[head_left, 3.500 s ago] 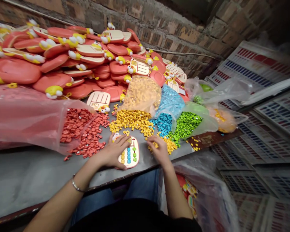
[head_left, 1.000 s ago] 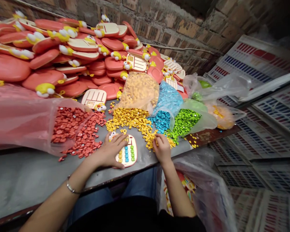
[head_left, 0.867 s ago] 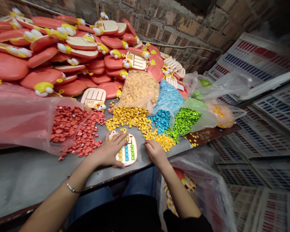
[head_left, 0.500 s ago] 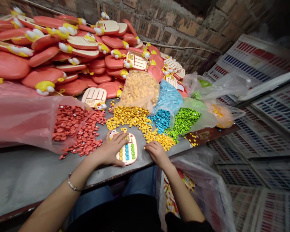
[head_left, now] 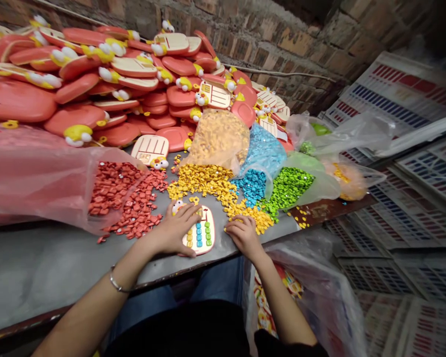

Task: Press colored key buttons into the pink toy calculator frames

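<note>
My left hand (head_left: 174, 230) lies flat with spread fingers on a cream toy calculator (head_left: 200, 235) with blue, green and yellow keys, pinning it to the grey table (head_left: 40, 270). My right hand (head_left: 242, 235) rests just right of the calculator with its fingers curled, at the near edge of the yellow key heap (head_left: 208, 183). What the curled fingers hold, if anything, is hidden. Red keys (head_left: 134, 208) spill from a pink bag (head_left: 33, 178) on the left. Blue keys (head_left: 253, 184) and green keys (head_left: 288, 188) lie beyond the right hand.
A big stack of red calculator shells (head_left: 107, 94) fills the back against a brick wall (head_left: 267, 39). Clear bags of keys (head_left: 219, 136) lean behind the heaps. White crates (head_left: 405, 163) stand on the right. A bag of finished calculators (head_left: 305, 302) hangs by my right knee.
My right hand drew back from the yellow heap toward the calculator, fingers curling in. The left hand stayed on the calculator. The camera shifted slightly.
</note>
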The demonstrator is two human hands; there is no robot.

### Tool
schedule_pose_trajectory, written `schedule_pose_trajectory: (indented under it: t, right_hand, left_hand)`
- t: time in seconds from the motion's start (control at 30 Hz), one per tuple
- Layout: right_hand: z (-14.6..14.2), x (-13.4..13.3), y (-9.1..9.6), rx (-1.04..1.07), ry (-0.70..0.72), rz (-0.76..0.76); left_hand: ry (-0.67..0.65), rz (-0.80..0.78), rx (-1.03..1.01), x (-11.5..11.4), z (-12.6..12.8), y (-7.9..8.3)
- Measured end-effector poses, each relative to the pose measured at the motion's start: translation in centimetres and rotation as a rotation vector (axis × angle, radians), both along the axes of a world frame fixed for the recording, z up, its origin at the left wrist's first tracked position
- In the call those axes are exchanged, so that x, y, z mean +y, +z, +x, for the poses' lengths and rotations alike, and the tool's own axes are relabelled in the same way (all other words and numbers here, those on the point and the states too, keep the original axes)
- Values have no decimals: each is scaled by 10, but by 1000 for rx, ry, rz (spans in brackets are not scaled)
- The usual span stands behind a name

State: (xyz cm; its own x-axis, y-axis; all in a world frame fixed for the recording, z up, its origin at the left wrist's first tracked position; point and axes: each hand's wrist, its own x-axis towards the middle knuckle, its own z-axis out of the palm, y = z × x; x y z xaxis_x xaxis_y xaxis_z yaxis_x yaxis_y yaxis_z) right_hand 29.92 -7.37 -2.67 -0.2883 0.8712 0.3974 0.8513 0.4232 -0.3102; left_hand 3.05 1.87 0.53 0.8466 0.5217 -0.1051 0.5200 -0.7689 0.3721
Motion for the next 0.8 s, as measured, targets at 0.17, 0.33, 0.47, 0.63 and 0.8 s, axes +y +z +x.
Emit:
schedule_pose_trajectory:
  t: [0.17, 0.33, 0.47, 0.63, 0.8]
  right_hand:
    - [-8, 24, 16, 134, 115, -55]
    - [-33, 68, 29, 63, 179, -96]
    - [-44, 91, 25, -119, 233, -140]
    - [-42, 101, 25, -191, 287, -178]
    - [-40, 115, 37, -162, 409, -331]
  left_hand:
    - [-3, -6, -28, 0, -1, -4]
    - [-5, 12, -46, 0, -1, -6]
    - [0, 25, -64, 0, -1, -8]
    - [-2, -4, -54, -1, -1, -8]
    - [7, -50, -42, -1, 0, -6]
